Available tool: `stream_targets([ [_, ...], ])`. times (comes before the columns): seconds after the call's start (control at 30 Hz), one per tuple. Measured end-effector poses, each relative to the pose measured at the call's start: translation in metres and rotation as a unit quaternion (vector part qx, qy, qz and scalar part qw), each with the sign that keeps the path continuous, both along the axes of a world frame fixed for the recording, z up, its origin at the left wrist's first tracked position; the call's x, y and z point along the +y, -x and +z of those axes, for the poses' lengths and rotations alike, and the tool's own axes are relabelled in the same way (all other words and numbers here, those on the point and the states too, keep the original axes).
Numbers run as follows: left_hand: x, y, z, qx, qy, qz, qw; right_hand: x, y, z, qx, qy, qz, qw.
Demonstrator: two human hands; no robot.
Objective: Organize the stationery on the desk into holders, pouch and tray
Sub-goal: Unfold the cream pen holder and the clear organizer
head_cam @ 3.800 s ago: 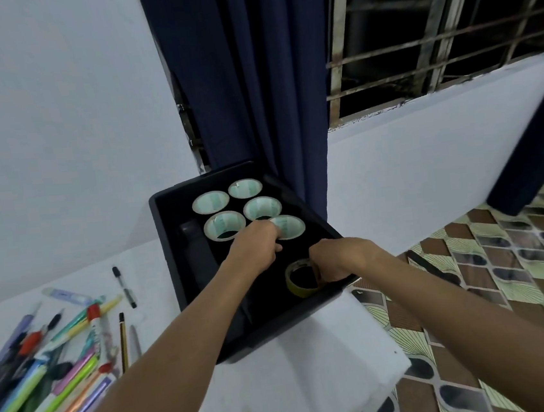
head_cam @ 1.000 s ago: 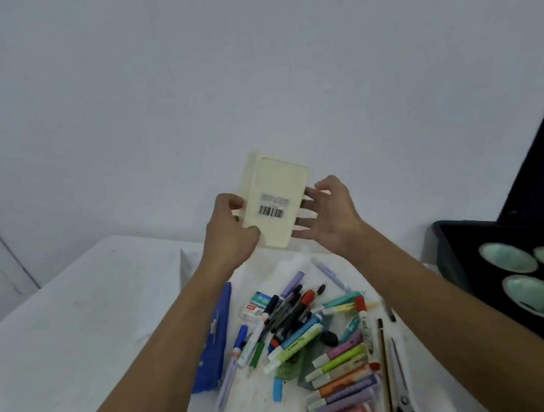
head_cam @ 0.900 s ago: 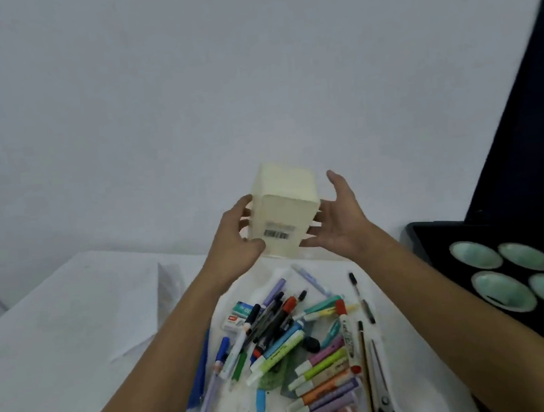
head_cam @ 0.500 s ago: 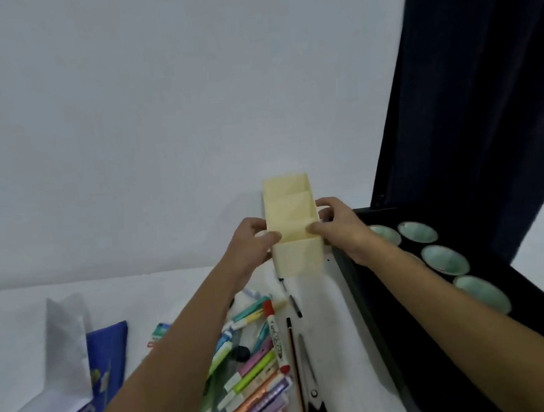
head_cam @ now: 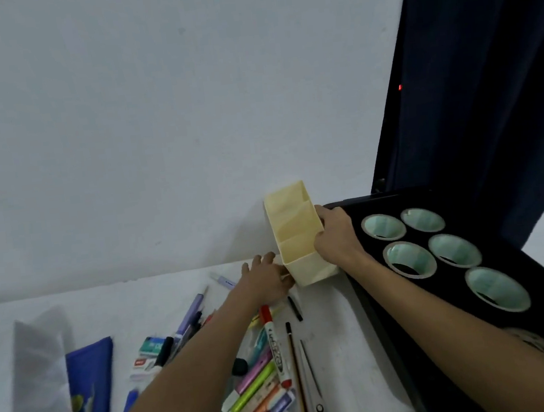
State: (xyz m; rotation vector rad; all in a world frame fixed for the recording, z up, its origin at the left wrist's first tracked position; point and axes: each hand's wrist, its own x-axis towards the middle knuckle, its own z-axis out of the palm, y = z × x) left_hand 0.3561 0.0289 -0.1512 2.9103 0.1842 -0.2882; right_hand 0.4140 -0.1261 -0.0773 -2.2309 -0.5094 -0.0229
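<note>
- Head view, nearest stuff first: the pile of markers and highlighters spills off the bottom edge, so the count is anyone's guess. The scissors next to it are cut off too, and the left forearm covers part of the pile.
- Blue pouch lies flat on the left, a crumpled white sheet over its left side, kinda blurry.
- Left hand has relaxed, spread fingers against the near left corner of the cream holder; not really gripping it.
- Right hand grasps the holder's right wall, thumb over the rim into a compartment.
- Holder stands upright on the white desk, against the wall, just beside the black tray.
- Tray holds five tape rolls; my right arm hides a sixth roll's near side.
</note>
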Motion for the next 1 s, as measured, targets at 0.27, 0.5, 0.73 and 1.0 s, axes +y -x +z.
stream_targets([
  [0.27,0.018,0.021,-0.005,0.021,-0.029,0.075,0.997,0.019,0.009,-0.018,0.008,0.022,-0.015,1.000],
  [0.5,0.023,0.040,-0.010,0.013,-0.012,0.081,0.997,0.030,0.017,-0.029,0.045,-0.011,-0.049,0.998],
  [0.73,0.014,0.035,-0.004,0.068,-0.016,0.104,0.992,0.021,0.006,-0.030,0.082,0.041,-0.052,0.994],
  [1.0,0.022,0.052,0.002,0.082,0.013,0.112,0.990,0.019,0.005,-0.031,0.089,0.040,-0.015,0.995],
])
